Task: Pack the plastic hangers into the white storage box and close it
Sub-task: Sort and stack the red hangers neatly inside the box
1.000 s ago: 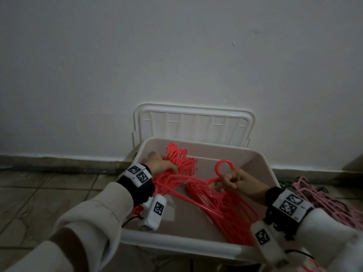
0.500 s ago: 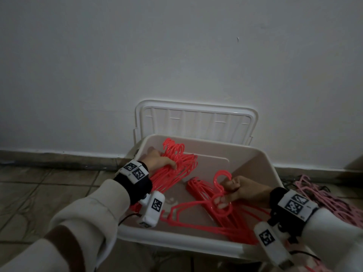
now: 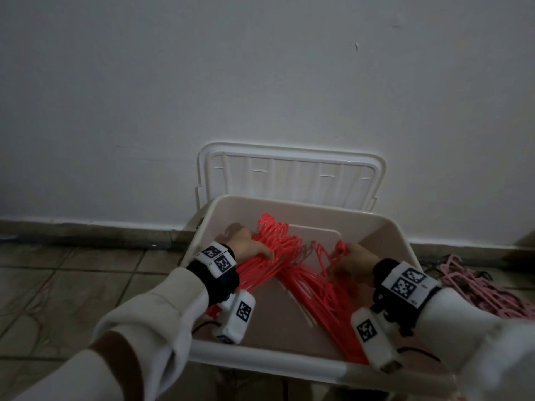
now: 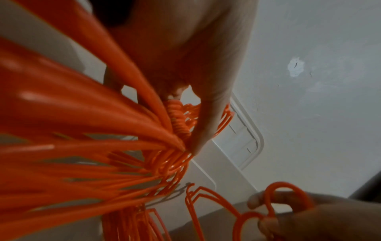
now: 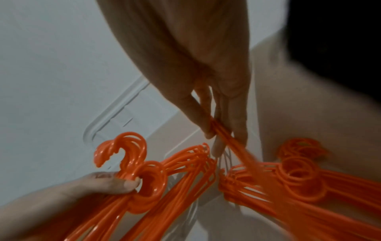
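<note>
Because the red hangers (image 3: 292,273) must lie flat in the box (image 3: 388,227), the left hand (image 3: 246,241) grasps one bundle under its fingers and the right hand (image 3: 354,263) pinches another.

Two bundles of bright orange-red plastic hangers (image 3: 289,267) lie inside the open white storage box (image 3: 399,235), their arms crossing at the middle of its floor. The left bundle (image 5: 144,172) is gripped at its neck by the left hand (image 3: 246,241), hooks fanning just beyond the fingers toward the box's far wall; the right bundle (image 3: 327,296) is pinched near its hooks by the right hand (image 3: 354,260), its long arms trailing back under the wrist to the near rim. The box's ribbed white lid (image 3: 289,175) stands upright against the wall, directly behind the box.
</note>
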Demonstrator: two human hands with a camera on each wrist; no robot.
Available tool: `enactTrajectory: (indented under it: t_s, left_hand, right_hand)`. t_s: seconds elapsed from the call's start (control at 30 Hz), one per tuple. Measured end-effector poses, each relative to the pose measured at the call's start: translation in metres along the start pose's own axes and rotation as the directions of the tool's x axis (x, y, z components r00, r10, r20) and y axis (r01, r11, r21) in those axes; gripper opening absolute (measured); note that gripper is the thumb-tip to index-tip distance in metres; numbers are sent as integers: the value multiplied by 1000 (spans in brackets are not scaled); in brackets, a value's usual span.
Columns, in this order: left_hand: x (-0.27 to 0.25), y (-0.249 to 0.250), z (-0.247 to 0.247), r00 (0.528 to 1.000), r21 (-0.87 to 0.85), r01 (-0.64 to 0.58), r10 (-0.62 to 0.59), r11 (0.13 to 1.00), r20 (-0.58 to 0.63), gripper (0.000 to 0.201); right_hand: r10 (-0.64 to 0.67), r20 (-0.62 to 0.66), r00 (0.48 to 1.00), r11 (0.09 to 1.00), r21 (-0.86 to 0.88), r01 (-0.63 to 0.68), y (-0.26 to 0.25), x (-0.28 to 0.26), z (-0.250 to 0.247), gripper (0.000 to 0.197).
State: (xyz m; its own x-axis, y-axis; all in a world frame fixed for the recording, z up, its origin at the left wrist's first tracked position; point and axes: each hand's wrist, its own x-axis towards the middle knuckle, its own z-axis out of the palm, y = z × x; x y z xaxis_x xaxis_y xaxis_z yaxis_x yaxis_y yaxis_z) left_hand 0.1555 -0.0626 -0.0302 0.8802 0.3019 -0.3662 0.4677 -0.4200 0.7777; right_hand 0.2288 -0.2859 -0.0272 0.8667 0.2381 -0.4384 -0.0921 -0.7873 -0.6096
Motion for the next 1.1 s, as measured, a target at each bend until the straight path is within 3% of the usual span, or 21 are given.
enactTrajectory:
  t_s: [0.1,0.17,0.27,0.33,0.5,0.67,0.77,0.87,0.93,1.0,1.07,1.1]
  left_hand:
    - [10,-5,11,1000,49,13,-12,999,-23,69]
    - [27,-12,20,1000,41,-2,2,999,9,68]
    - [6,5,22,996,26,-35,33,999,80,33]
    - [0,11,22,991,-7,-57,58,998,117,15]
    - [-8,17,14,987,-61,-106,113,992,119,29]
    - [-2,8,15,986,69,-126,117,990,122,52]
    - [-3,7,14,990,106,-127,120,986,68,42]
    - [-5,5,13,990,55,-123,118,991,83,28]
    - [-5,2,13,990,-45,-114,117,992,82,23]
    - [-8,0,12,991,-160,-95,109,983,81,19]
    - [-10,0,10,988,-291,-67,104,954,115,22]
    - [-11,0,10,985,-353,-51,106,934,138,29]
  right_hand:
    - [5,-43,999,989,148,1,-5,5,9,26]
    - [20,-21,1000,948,318,-12,-13,4,22,26]
    - [-65,82,995,885,465,19,-30,-2,42,25]
    - [-86,58,995,835,549,40,-40,-4,48,21]
    - [-85,39,996,692,721,30,-43,1,55,43]
    - [-109,64,992,616,787,17,-42,1,59,38]
    - [-180,110,977,741,669,61,-42,-5,58,10]
    - [-212,110,971,852,508,129,-42,-5,45,18]
    - [-236,66,969,954,205,219,-42,0,32,25]
    - [-293,-22,956,941,-183,284,-37,2,16,35]
    - [-366,-1,931,907,-226,356,-33,-5,5,26]
    - [-361,87,928,910,-183,371,-29,-7,3,26]
